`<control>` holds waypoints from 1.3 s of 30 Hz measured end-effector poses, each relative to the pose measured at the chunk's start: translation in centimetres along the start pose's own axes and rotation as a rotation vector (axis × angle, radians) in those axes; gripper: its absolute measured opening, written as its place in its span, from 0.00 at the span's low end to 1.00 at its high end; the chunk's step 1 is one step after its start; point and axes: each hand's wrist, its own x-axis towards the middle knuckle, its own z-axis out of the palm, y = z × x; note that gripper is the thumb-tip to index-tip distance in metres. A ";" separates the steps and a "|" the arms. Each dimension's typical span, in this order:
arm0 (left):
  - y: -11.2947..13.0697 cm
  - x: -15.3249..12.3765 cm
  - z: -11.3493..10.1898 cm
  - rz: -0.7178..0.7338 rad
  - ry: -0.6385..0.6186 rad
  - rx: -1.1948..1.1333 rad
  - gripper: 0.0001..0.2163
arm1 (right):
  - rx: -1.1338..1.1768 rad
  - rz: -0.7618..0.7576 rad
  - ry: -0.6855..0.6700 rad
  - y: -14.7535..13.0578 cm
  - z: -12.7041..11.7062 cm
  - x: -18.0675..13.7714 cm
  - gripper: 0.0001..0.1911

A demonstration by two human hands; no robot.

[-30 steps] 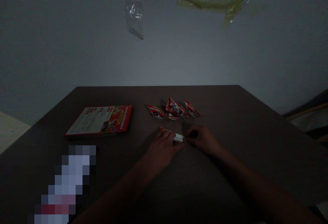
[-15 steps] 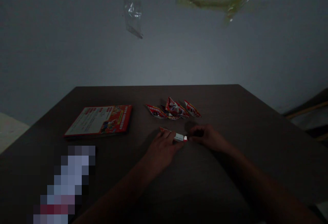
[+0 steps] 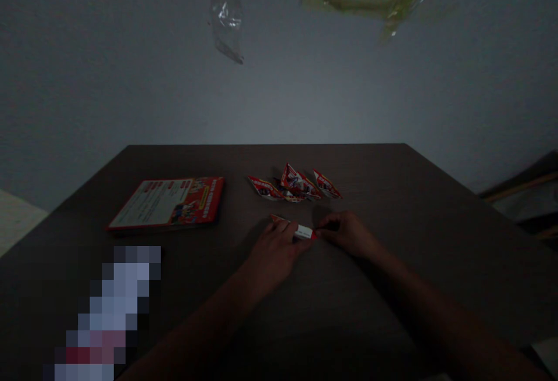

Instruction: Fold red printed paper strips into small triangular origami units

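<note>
A small red-and-white folded paper packet (image 3: pixel 304 231) lies on the dark table in front of me. My left hand (image 3: pixel 276 253) is closed over its left part, with the fingers covering much of it. The packet's red tip shows beyond the left fingers. My right hand (image 3: pixel 352 234) pinches at this red right end, thumb and forefinger together. Just behind both hands sits a loose cluster of similar red-and-white triangular packets (image 3: pixel 300 186), some overlapping.
A flat red-and-white printed box (image 3: pixel 168 203) lies on the table (image 3: pixel 370 174) at left. Nearer me is a blurred-out, pale, long object (image 3: pixel 122 294). Behind the table rises a wall (image 3: pixel 279 96) bearing yellowish tape (image 3: pixel 349 0) and clear plastic (image 3: pixel 229 20).
My right fingers have shifted slightly left onto the packet's red end, closing the small gap there. The left hand stays on the packet.
</note>
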 end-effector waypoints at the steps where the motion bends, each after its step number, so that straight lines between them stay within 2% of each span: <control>1: 0.0 0.0 0.0 0.000 -0.001 -0.003 0.18 | -0.004 0.007 0.005 0.1 -0.2 0.1 0.05; 8: -0.1 0.0 0.2 -0.011 -0.004 -0.006 0.18 | 0.076 -0.004 -0.016 0.9 -0.8 0.2 0.08; 13: -0.1 0.0 0.2 -0.010 -0.002 -0.005 0.18 | 0.077 0.043 -0.030 1.3 -0.5 0.1 0.16; 21: -0.1 0.0 0.1 -0.021 0.000 -0.011 0.18 | 0.060 0.056 -0.016 1.2 -0.8 0.3 0.09; 31: -0.1 -0.1 0.0 -0.021 0.014 -0.031 0.17 | 0.043 -0.094 -0.091 0.1 -1.0 -0.5 0.08; 36: -0.4 -0.2 0.0 -0.001 0.027 -0.057 0.15 | -0.031 -0.201 -0.075 -0.2 -0.5 -0.6 0.06; 39: -0.5 -0.1 0.1 0.012 0.060 -0.100 0.14 | -0.042 -0.216 -0.068 -0.2 -0.2 -0.5 0.06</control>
